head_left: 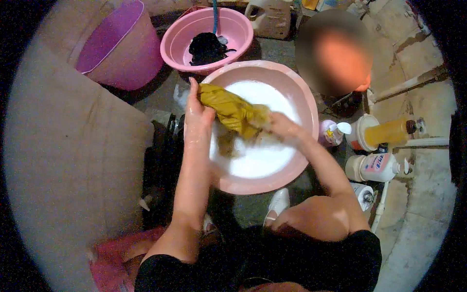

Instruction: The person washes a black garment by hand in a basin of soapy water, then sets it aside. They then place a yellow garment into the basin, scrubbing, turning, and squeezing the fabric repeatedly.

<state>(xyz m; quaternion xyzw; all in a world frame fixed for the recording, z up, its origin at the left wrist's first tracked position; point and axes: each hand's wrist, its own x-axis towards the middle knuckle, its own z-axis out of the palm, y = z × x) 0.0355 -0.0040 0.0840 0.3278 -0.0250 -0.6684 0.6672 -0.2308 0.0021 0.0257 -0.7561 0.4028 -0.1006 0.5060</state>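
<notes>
A mustard-yellow cloth, wet and bunched, is stretched between my hands above a large pink basin of white suds. My left hand grips its left end, with one finger pointing up. At the cloth's right end is my right hand, blurred by motion and closed; a pale, smeared patch by its fingers hides what they hold. Below the cloth, something brownish shows blurred against the suds.
Behind stands a smaller pink basin with dark cloth and a blue hose. A purple tub is at far left. Along the right wall are a pump bottle, a white bottle and a yellow container. A blurred orange shape is behind.
</notes>
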